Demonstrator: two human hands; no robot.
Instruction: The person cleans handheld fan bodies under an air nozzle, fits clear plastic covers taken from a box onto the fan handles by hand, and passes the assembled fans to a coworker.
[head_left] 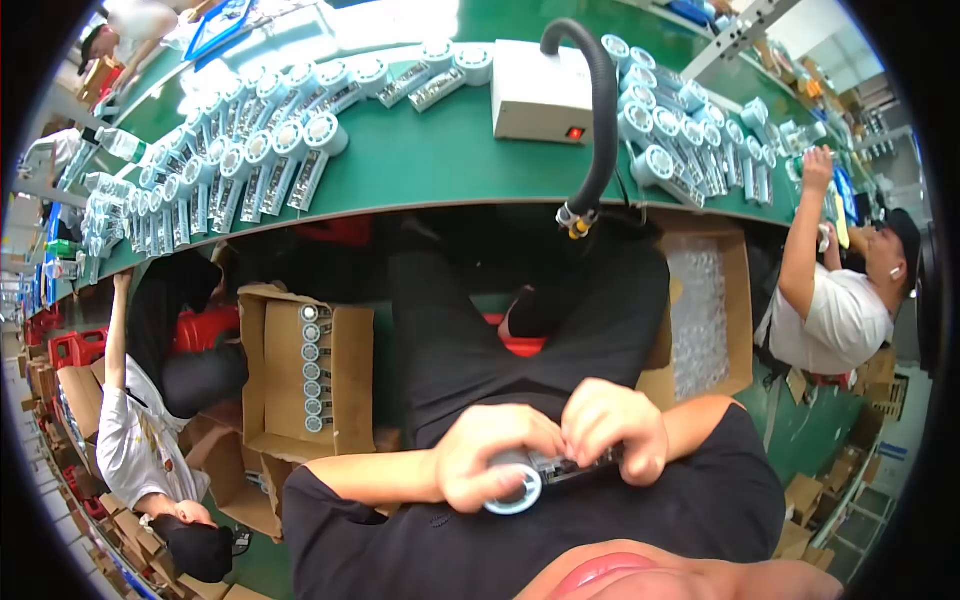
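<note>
Close to my chest, a light-blue handheld fan housing (514, 490) with a round head lies between my two hands. My left hand (495, 452) is closed around its head end, the thumb over the round part. At the handle end, my right hand (612, 428) is closed with fingers bent on the exposed inner parts. Both hands' fingertips nearly meet over the handle. What exactly the right fingertips pinch is hidden.
Similar fan housings (255, 150) crowd the green table (420, 165), with more at right. A white box with a red switch (540, 95) stands beside a black flexible hose (603, 110). Cardboard boxes (350, 380) (738, 300) flank my legs. Co-workers sit left (135, 440) and right (835, 315).
</note>
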